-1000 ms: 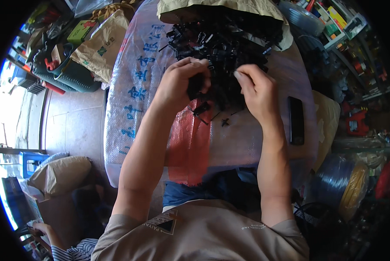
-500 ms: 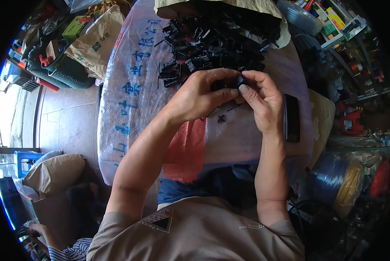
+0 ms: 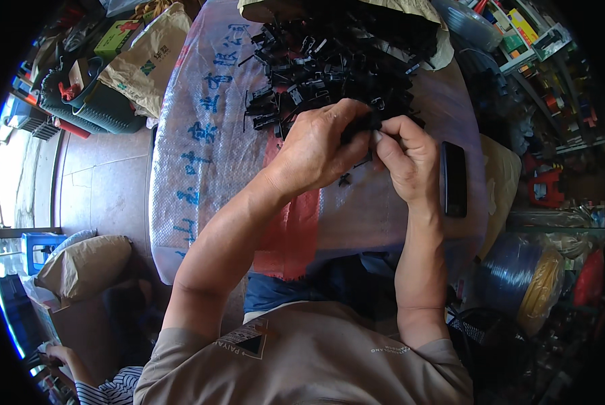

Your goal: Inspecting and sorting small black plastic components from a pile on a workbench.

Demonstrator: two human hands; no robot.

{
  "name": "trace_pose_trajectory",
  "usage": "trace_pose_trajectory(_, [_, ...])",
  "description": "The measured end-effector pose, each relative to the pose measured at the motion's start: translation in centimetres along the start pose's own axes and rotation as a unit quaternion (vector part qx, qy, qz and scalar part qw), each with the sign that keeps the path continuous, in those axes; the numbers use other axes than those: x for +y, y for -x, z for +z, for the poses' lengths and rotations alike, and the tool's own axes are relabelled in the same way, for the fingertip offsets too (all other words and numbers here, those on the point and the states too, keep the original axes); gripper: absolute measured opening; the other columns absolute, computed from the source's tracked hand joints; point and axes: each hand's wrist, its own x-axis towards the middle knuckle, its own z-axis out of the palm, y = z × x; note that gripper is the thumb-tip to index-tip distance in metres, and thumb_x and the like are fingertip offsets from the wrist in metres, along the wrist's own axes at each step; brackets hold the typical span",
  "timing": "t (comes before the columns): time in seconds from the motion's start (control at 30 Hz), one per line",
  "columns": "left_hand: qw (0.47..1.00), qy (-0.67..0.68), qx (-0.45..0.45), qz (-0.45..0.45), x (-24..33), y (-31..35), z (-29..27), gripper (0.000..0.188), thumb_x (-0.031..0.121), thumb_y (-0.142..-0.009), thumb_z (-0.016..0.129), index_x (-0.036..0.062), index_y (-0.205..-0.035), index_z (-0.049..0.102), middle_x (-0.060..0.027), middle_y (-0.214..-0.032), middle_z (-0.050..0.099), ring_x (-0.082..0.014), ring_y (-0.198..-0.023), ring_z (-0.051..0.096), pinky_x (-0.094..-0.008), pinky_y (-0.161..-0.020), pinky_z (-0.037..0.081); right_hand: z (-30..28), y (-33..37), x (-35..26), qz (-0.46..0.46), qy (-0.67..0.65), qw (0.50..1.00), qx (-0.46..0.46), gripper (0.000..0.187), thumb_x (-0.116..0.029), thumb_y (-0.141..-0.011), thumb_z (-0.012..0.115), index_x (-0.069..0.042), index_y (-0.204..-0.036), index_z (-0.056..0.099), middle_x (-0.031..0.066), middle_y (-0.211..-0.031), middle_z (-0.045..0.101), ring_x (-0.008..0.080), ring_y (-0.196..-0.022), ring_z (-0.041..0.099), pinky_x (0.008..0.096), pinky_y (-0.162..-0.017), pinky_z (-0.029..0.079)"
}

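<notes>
Over the near side of a heap of black plastic parts [image 3: 329, 64], my two hands meet around one small black plastic part [image 3: 364, 125]. My left hand [image 3: 326, 145] is closed on it, fingers curled over the far side and thumb in front. Thumb and forefinger of my right hand [image 3: 407, 155] pinch at its right end. Most of the part is hidden by my fingers, so its exact shape does not show. A tiny black piece [image 3: 344, 180] lies on the woven plastic sheet [image 3: 208, 142] just below my hands.
A black phone [image 3: 454, 179] lies right of my right hand. An open paper sack [image 3: 417, 20] stands behind the heap. Shelves with goods [image 3: 552, 81] line the right, beside wrapped coils [image 3: 518, 280]. At lower left are a stuffed sack [image 3: 86, 266] and another person's arm [image 3: 76, 368].
My hands stay together at the same spot. My left hand has turned slightly and its fingers have shifted around the black part; the right thumb has bent inward.
</notes>
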Motion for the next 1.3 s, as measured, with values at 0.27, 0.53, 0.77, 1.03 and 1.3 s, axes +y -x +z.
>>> trace_pose_trajectory(0.27, [0.909,0.371,-0.027,-0.187,-0.7,-0.2,-1.0,0.031,0.012,-0.09,0.059,-0.0007,-0.118,0.056,-0.005,-0.087,0.063,-0.0089,-0.066,0.053,-0.0229,-0.057,0.044,1.5,-0.6,0.0,-0.124,0.096,0.983,0.096,0.01,-0.009,-0.089,0.066,-0.002,-0.094,0.062,0.0013,-0.083,0.062,0.006,-0.073,0.056,0.0207,-0.065,0.045])
trace_pose_trajectory(0.53, [0.813,0.523,-0.011,-0.255,-1.4,-0.4,-1.5,0.013,0.013,-0.092,0.054,0.0011,-0.089,0.057,-0.01,-0.077,0.063,-0.0126,-0.055,0.053,-0.0241,-0.046,0.041,2.3,0.6,0.0,-0.149,0.105,0.982,0.051,0.016,-0.005,-0.091,0.062,0.0,-0.105,0.058,0.0014,-0.084,0.06,0.0079,-0.07,0.058,0.0205,-0.065,0.048])
trace_pose_trajectory(0.77, [0.865,0.416,-0.079,-0.268,-0.2,-0.5,-1.7,0.02,0.018,-0.094,0.056,-0.0006,-0.099,0.06,-0.0058,-0.073,0.061,-0.0085,-0.054,0.052,-0.0223,-0.045,0.041,0.8,-0.5,0.5,-0.1,-0.04,0.994,0.005,0.013,0.0,-0.089,0.063,0.0,-0.102,0.063,0.0036,-0.1,0.062,0.0082,-0.078,0.058,0.0213,-0.068,0.048])
trace_pose_trajectory(1.03, [0.967,0.236,0.009,-0.1,0.0,0.0,-0.5,0.017,0.01,-0.089,0.064,-0.0006,-0.102,0.062,-0.0041,-0.091,0.064,-0.0105,-0.085,0.059,-0.0262,-0.078,0.049,1.2,-0.4,1.3,-0.007,-0.16,0.985,0.056,0.015,-0.005,-0.089,0.064,-0.001,-0.103,0.062,0.003,-0.088,0.063,0.0072,-0.069,0.056,0.0198,-0.063,0.047])
trace_pose_trajectory(1.3, [0.993,0.085,0.08,-0.011,-0.4,0.0,0.1,0.014,0.009,-0.088,0.065,-0.0008,-0.098,0.061,-0.0039,-0.084,0.064,-0.0096,-0.078,0.059,-0.0258,-0.07,0.05,2.0,-0.7,2.4,-0.073,-0.23,0.969,0.049,0.014,-0.004,-0.09,0.059,0.001,-0.103,0.061,0.0091,-0.101,0.061,0.0096,-0.07,0.058,0.0214,-0.062,0.047])
